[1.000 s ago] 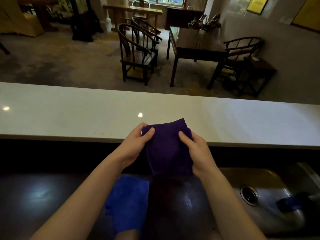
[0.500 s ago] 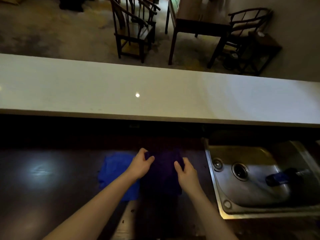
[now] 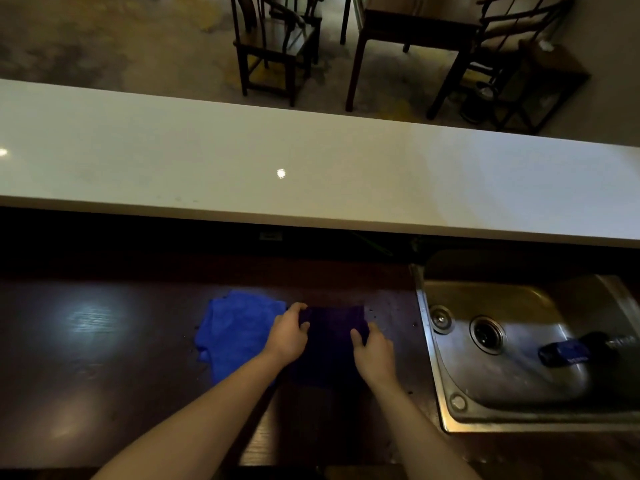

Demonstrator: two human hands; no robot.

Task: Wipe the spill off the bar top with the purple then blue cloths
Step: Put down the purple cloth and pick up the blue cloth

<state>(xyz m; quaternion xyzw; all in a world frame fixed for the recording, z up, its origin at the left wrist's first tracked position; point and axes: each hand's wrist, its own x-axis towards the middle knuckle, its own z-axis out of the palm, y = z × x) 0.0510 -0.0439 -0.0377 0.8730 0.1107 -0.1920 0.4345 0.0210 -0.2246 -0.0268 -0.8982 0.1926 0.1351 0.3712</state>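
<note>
Your left hand [image 3: 287,336] and your right hand [image 3: 374,351] are both low in the middle of the frame, on the dark worktop [image 3: 104,358]. Each hand pinches one side of the purple cloth [image 3: 330,341], the left hand at its upper left corner and the right hand on its right edge, with the thumbs on top of the cloth. The purple cloth lies flat on the dark worktop between your hands, and it is so dark that its lower edge is hard to see. The blue cloth [image 3: 235,330] lies just to the left of it, a bit crumpled, and your left arm crosses over its lower right part. You cannot tell if the two cloths touch, because your left hand covers that spot. At the right of the frame is a shiny metal sink [image 3: 519,393] with a round drain, and a small dark and blue thing [image 3: 568,351] rests inside it. Across the middle of the frame runs the long white bar top [image 3: 311,161], higher than the dark worktop, with a small bright light spot on it. No spill can be made out on it. Beyond the bar top, at the top of the frame, stand dark wooden chairs [image 3: 273,43] and a dark table [image 3: 408,32] on a grey floor
</note>
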